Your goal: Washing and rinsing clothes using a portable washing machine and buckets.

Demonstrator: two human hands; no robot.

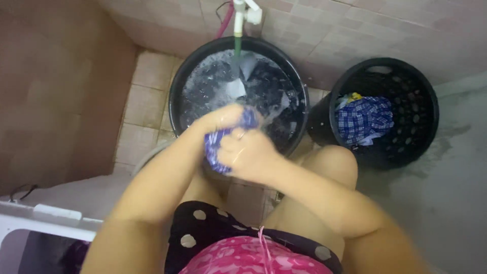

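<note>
Your right hand (pixel 249 155) is clenched tight on a wet blue-and-white patterned cloth (pixel 217 148), knuckles up, and your left hand (pixel 219 120) is wrapped around the upper end of the same cloth, fingers closed over it. Both hands are pressed close together, the fabric bunched between them and poking out at the top and below your right fist. You're holding it just above the near rim of the round black plastic tub (pixel 238 94), which sits on the tiled floor (pixel 144 101) in front of your knees.

The tub is full of foamy, soapy water with pale and dark pieces of laundry lying in it, so by the look of it there is a good deal left in there to work through. A green-tipped white plastic tap (pixel 238 28) hangs over the far side of the tub; whether it is running I can't tell through the blur.

Out to your right, well apart from the tub's water but nearly touching its side, stands a black perforated plastic laundry basket (pixel 406 101). Inside lies a blue-and-white checked garment (pixel 365 119) with a scrap of yellow behind it, filling only part of the basket. Judging from that, only a few pieces are in the basket, one piece is in your grip, and the bulk sits in the suds.

At your lower left, the white corner of a washing machine (pixel 50 218) edges into view.
</note>
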